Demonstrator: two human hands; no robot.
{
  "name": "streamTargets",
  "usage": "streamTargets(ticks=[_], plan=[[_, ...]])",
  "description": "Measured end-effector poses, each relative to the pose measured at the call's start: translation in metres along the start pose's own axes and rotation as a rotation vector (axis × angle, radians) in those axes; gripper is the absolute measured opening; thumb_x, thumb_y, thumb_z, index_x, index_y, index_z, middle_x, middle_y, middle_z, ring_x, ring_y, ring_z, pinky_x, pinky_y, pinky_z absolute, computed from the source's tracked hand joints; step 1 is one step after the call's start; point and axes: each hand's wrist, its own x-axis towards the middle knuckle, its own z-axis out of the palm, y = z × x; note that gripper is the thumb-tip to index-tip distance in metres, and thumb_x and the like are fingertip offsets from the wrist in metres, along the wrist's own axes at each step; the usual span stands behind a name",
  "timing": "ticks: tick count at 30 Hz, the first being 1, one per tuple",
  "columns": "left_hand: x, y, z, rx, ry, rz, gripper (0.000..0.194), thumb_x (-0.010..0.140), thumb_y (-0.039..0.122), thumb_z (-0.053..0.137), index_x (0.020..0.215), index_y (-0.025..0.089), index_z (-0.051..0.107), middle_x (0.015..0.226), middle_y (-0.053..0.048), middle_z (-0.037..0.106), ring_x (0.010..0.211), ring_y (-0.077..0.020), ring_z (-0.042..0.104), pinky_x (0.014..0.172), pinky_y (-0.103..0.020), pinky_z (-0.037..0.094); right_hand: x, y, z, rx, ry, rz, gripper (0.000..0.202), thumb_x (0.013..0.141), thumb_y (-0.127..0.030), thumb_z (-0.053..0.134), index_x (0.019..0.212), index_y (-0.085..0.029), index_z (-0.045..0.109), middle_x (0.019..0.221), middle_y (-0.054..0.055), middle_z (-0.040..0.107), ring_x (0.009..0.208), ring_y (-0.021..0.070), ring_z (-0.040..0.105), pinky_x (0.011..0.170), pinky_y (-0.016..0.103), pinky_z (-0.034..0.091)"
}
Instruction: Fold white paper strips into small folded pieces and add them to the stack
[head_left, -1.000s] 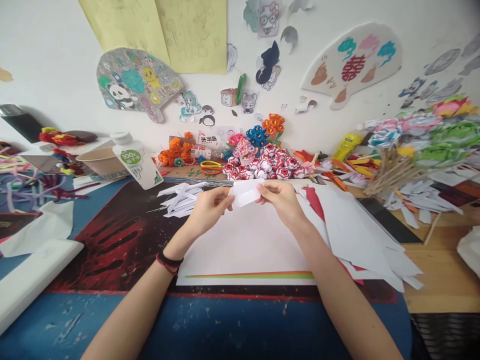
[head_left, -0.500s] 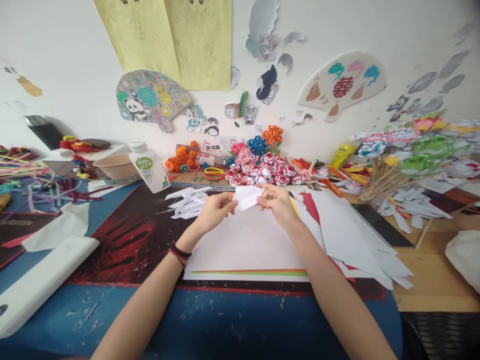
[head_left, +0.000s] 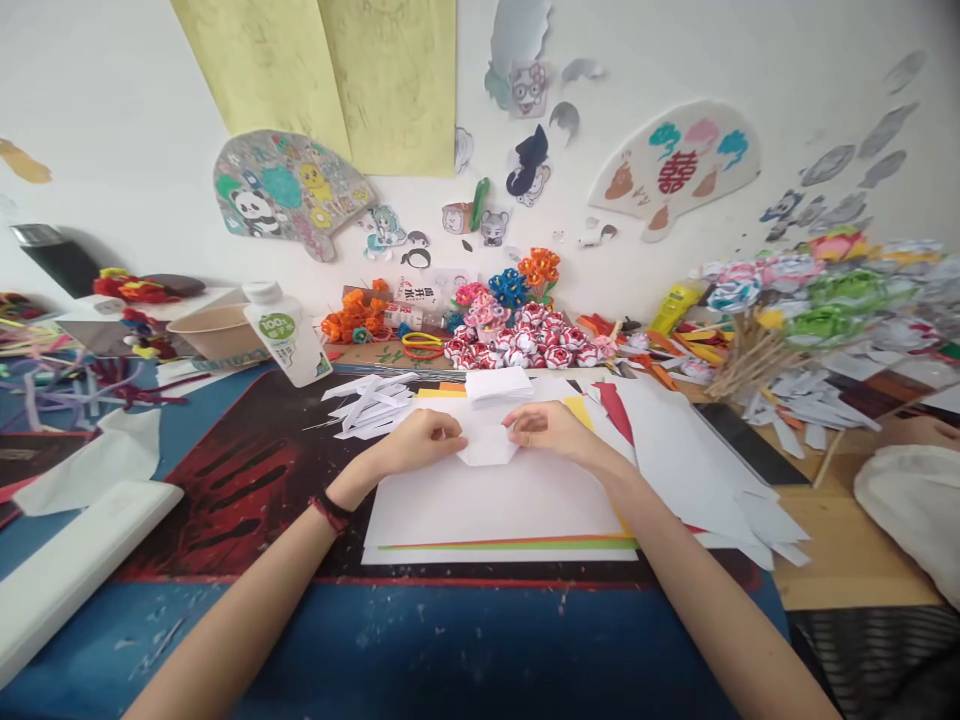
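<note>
A small folded white paper (head_left: 488, 447) is held between my two hands, above large white sheets (head_left: 495, 510) with orange and green edges showing at the front. My left hand (head_left: 427, 440) pinches its left side, fingers curled. On the right side, my right hand (head_left: 544, 432) pinches the same paper between thumb and fingers. Just beyond the hands lies a small stack of white paper (head_left: 498, 385). Cut white strips (head_left: 369, 403) lie to the left of it.
Red-and-white paper flowers (head_left: 529, 340) are heaped at the back. A white bottle (head_left: 289, 335) stands at back left, a long white box (head_left: 82, 570) at left. More white sheets (head_left: 690, 450) spread at right, near flowers on sticks (head_left: 750, 340). A person's hand (head_left: 919, 432) shows at far right.
Both hands have come lower and nearer with the small paper, which now tapers toward its near edge. The small stack behind it is now in sight. The view has shifted slightly right.
</note>
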Motion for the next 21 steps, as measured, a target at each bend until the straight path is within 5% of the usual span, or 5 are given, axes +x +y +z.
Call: streamTargets(ticks=[3, 9, 21], plan=[[0.002, -0.004, 0.005, 0.139, 0.015, 0.027, 0.023, 0.082, 0.033, 0.057, 0.067, 0.017, 0.060, 0.065, 0.000, 0.059, 0.061, -0.0127, 0.049, 0.061, -0.025, 0.036, 0.003, 0.004, 0.011, -0.138, 0.084, -0.025, 0.024, 0.067, -0.036, 0.076, 0.077, -0.014, 0.072, 0.071, 0.005, 0.069, 0.067, 0.0168, 0.062, 0.065, 0.030, 0.049], [0.002, -0.012, 0.014, 0.149, 0.121, 0.010, 0.016, 0.079, 0.028, 0.063, 0.092, 0.019, 0.064, 0.083, -0.002, 0.065, 0.073, -0.0166, 0.056, 0.066, -0.027, 0.040, -0.002, 0.003, 0.021, -0.297, 0.120, -0.085, 0.011, 0.076, -0.029, 0.066, 0.077, -0.018, 0.068, 0.064, 0.000, 0.061, 0.059, 0.0130, 0.053, 0.056, 0.025, 0.040], [0.004, -0.014, 0.025, 0.112, 0.162, -0.033, 0.006, 0.084, 0.024, 0.058, 0.086, 0.019, 0.061, 0.080, -0.002, 0.062, 0.072, -0.0162, 0.054, 0.067, -0.028, 0.042, -0.004, 0.000, 0.020, -0.334, 0.097, -0.068, 0.011, 0.076, -0.027, 0.068, 0.085, -0.020, 0.069, 0.076, 0.001, 0.061, 0.065, 0.0134, 0.051, 0.060, 0.026, 0.041]])
